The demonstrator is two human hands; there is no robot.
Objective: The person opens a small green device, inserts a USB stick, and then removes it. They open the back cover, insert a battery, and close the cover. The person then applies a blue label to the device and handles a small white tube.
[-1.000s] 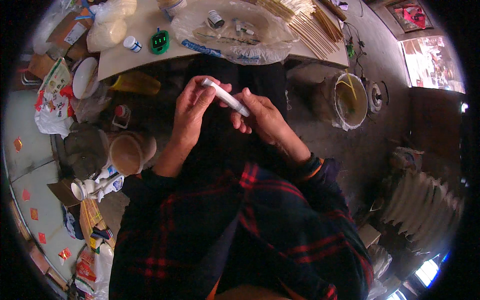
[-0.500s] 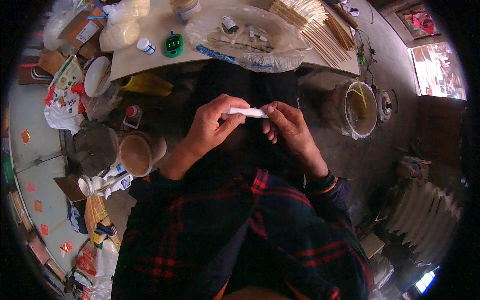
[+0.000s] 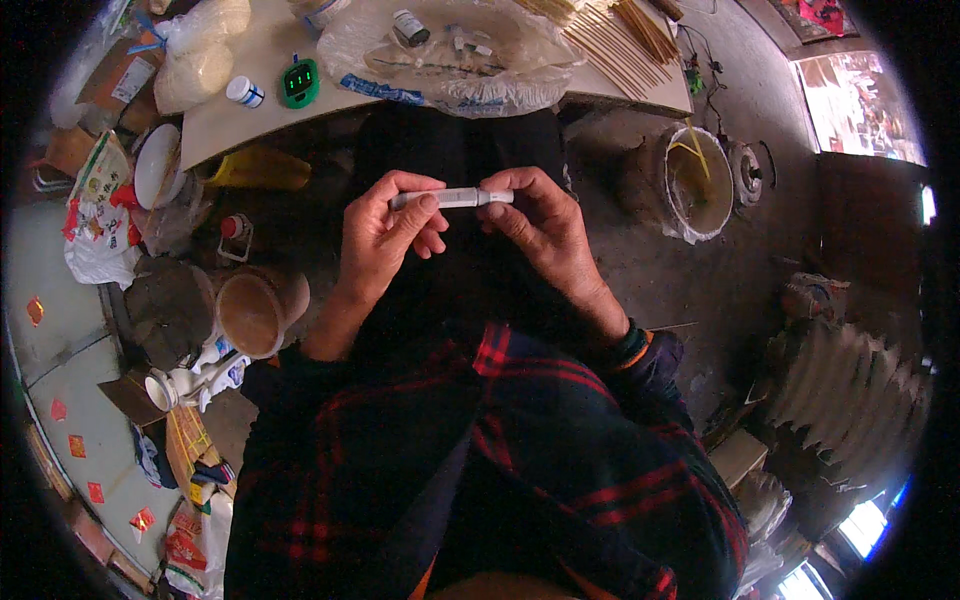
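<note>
Over my lap I hold a slim white lancing pen [image 3: 458,198] level between both hands. My left hand [image 3: 372,240] pinches its body between thumb and forefinger, the other fingers curled below. At the opposite end, my right hand [image 3: 553,235] grips the short cap-like tip with thumb and forefinger. A seam shows between tip and body. On the table beyond lies a green blood glucose meter [image 3: 299,84] with a lit display. Beside it a small white bottle [image 3: 244,92] with a blue-and-white label stands near the table's edge.
A clear plastic bag [image 3: 480,88] with a dark-labelled vial [image 3: 409,28] lies on the table [image 3: 215,135]. Thin wooden sticks [image 3: 622,52] spread at its right. A lined bucket [image 3: 698,190] stands right, a brown-topped tub [image 3: 250,314] left, and a yellow container [image 3: 260,168] below the table.
Both hands and the pen have shifted left and slightly up in view, as has the whole scene. More of the pen's body and its seam now shows between my fingers.
</note>
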